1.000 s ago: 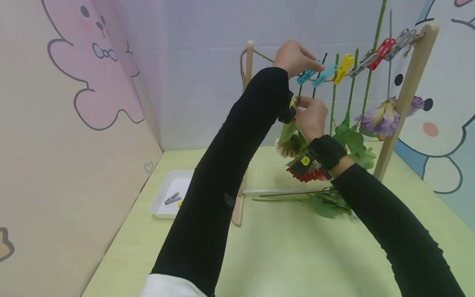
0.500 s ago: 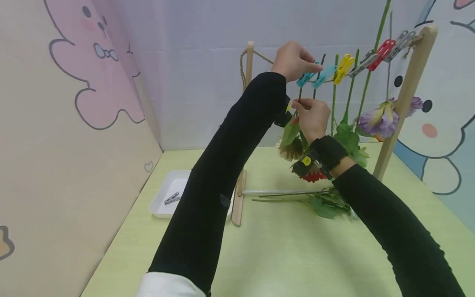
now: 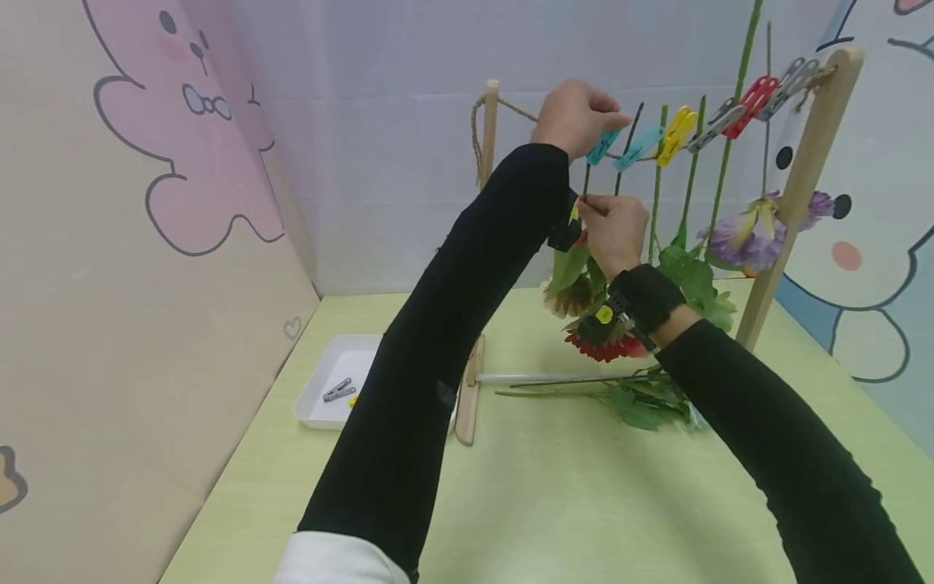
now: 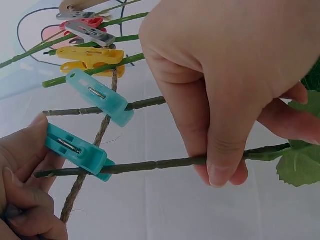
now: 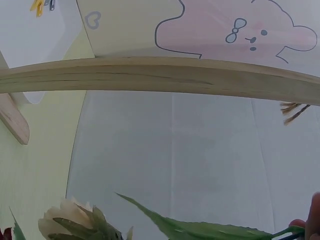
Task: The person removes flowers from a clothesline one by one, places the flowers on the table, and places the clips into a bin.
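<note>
My left hand (image 3: 575, 120) pinches the handle end of a teal clothespin (image 4: 77, 152), which sits on the twine (image 4: 101, 132) and over a dark flower stem (image 4: 150, 166). Below the clip, my right hand (image 3: 616, 234) pinches that stem between thumb and fingers. The flower hangs head down. Under my hands hang a cream flower (image 3: 567, 296) and a red flower (image 3: 606, 345); which one belongs to the pinched stem I cannot tell. Beside it, a lighter blue clothespin (image 4: 97, 95) clips another dark stem.
Yellow (image 3: 677, 134), grey and red clothespins hold more stems along the line, with a purple flower (image 3: 751, 231) by the right wooden post (image 3: 803, 195). Cut stems with leaves (image 3: 645, 401) lie on the table. A white tray (image 3: 314, 414) with clothespins stands at left.
Both hands stay nearly in place, with small shifts at the clothespin and stem. The red flower swings slightly below my right hand.
</note>
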The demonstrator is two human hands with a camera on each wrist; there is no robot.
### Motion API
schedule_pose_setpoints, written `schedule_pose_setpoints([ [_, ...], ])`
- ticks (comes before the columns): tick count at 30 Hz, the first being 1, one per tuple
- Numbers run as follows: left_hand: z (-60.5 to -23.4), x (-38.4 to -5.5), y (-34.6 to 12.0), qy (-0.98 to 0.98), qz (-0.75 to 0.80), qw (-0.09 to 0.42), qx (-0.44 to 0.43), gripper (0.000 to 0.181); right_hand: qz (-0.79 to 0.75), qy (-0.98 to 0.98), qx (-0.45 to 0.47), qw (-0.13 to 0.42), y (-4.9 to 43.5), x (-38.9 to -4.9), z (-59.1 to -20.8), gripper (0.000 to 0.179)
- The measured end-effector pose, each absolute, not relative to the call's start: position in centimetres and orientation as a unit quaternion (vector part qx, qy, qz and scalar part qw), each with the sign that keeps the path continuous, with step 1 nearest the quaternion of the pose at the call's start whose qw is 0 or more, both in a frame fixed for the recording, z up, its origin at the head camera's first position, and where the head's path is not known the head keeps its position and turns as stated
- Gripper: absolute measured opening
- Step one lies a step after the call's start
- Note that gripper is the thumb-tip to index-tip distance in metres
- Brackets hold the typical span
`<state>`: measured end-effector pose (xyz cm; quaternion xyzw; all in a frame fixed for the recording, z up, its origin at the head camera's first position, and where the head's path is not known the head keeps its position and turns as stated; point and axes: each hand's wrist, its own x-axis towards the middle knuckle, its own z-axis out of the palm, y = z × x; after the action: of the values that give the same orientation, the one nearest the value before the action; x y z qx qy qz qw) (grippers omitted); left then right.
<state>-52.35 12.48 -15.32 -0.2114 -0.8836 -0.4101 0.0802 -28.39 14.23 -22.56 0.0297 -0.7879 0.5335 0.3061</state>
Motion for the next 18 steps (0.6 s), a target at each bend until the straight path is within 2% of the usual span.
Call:
schedule_pose_setpoints([
  [2, -16.7, -57.8, 13.9, -0.873, -0.427, 0.085, -0.219, 0.048, 0.508, -0.802, 0.032, 0.311, 14.2, -28.4, -22.6, 0.025],
  [3, -17.0, -59.2, 14.0, -0.867, -0.436, 0.088, -0.226, 0.05, 0.499, -0.808, 0.034, 0.312, 14.1, -28.3, -22.6, 0.025],
  [5, -17.0, -59.4, 13.7, -0.857, -0.45, 0.09, -0.236, 0.051, 0.476, -0.82, 0.034, 0.316, 14.0, -28.3, -22.7, 0.024],
  [7, -15.9, -55.5, 12.2, -0.848, -0.467, 0.082, -0.236, 0.048, 0.469, -0.825, 0.034, 0.315, 13.8, -28.3, -22.7, 0.024],
  [10, -13.0, -44.0, 8.9, -0.843, -0.482, 0.079, -0.227, 0.039, 0.473, -0.827, 0.032, 0.301, 13.6, -28.2, -22.7, 0.024],
  [12, -11.5, -37.8, 7.2, -0.836, -0.494, 0.085, -0.221, 0.034, 0.483, -0.825, 0.031, 0.29, 13.5, -28.1, -22.7, 0.024],
  [13, -10.9, -35.7, 6.5, -0.834, -0.5, 0.086, -0.219, 0.032, 0.485, -0.826, 0.031, 0.287, 13.5, -28.1, -22.8, 0.024],
  [14, -10.6, -34.9, 6.2, -0.831, -0.502, 0.09, -0.223, 0.031, 0.484, -0.827, 0.031, 0.284, 13.4, -28.1, -22.8, 0.024],
  [18, -11.8, -43.4, 7.4, -0.799, -0.547, 0.075, -0.239, 0.036, 0.465, -0.837, 0.036, 0.286, 13.3, -27.9, -23.1, 0.022],
])
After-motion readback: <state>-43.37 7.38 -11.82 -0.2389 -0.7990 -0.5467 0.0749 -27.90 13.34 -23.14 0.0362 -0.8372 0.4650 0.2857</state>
